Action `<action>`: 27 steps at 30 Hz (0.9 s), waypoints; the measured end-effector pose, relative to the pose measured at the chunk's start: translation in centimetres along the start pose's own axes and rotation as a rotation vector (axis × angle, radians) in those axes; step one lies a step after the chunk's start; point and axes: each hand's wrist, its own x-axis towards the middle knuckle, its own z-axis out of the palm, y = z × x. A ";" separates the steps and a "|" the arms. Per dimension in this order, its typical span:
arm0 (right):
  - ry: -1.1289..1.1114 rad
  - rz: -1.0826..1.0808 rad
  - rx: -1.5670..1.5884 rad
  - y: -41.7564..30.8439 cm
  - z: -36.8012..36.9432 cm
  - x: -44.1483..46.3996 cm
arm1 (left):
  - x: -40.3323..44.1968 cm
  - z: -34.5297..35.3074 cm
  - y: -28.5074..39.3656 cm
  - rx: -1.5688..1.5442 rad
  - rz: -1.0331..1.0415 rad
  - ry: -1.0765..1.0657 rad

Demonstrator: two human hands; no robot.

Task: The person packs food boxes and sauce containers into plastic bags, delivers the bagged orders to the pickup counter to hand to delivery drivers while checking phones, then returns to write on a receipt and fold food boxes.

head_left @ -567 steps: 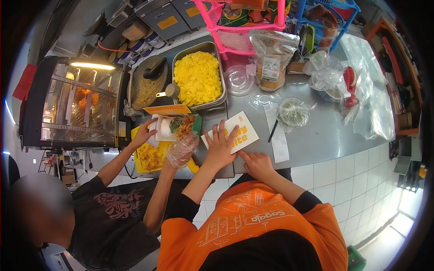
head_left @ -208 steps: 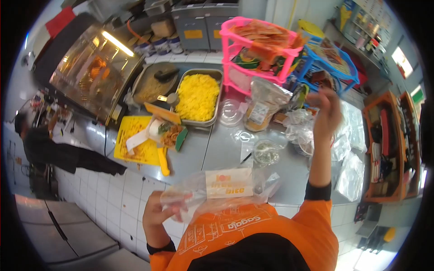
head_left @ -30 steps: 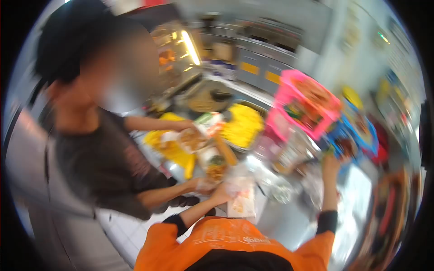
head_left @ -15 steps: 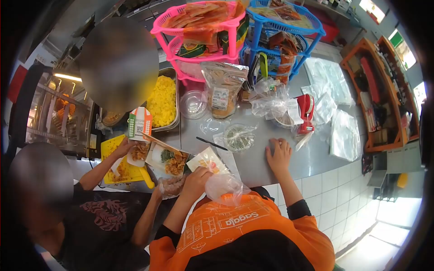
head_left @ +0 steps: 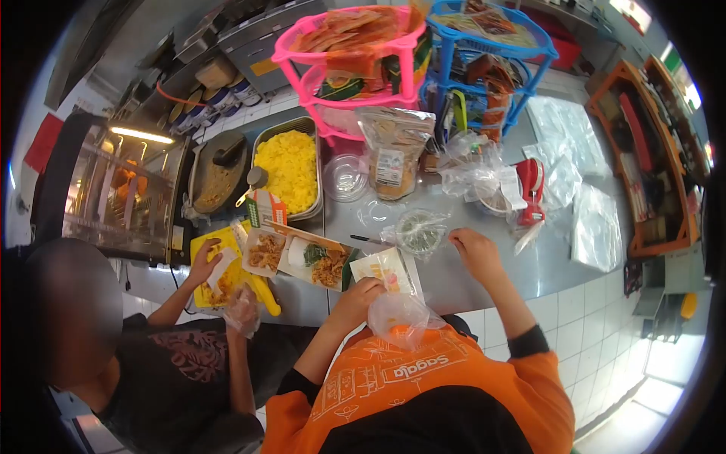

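Left hand [head_left: 361, 303], closed narrowly on the flat white printed card [head_left: 389, 271], should hold lightly; right of card, right hand [head_left: 478, 256] curls, contents unclear.

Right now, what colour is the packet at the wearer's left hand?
The packet is whitish with orange print, clearest in the head view.

Single wide head view, near above counter [head_left: 541, 253], facing forward, down.
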 end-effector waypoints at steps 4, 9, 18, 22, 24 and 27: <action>0.091 0.179 0.681 -8.0 0.4 -1.5 | -0.5 0.7 -0.5 0.021 0.032 0.050; -0.004 0.392 1.165 -8.4 10.0 -3.4 | -1.2 0.7 0.3 -0.019 -0.032 0.058; 0.055 0.316 1.006 -7.2 9.8 -4.2 | -2.1 2.5 2.5 0.338 -0.094 0.305; -0.116 -0.087 0.563 -6.1 10.2 -3.9 | -0.9 1.3 3.4 0.201 -0.069 0.212; -0.060 -0.230 0.475 -5.6 10.3 -3.8 | -1.6 1.8 2.5 0.035 -0.131 0.148; -0.100 -0.247 0.480 -4.9 10.4 -3.9 | -1.6 2.1 1.7 0.032 -0.133 0.185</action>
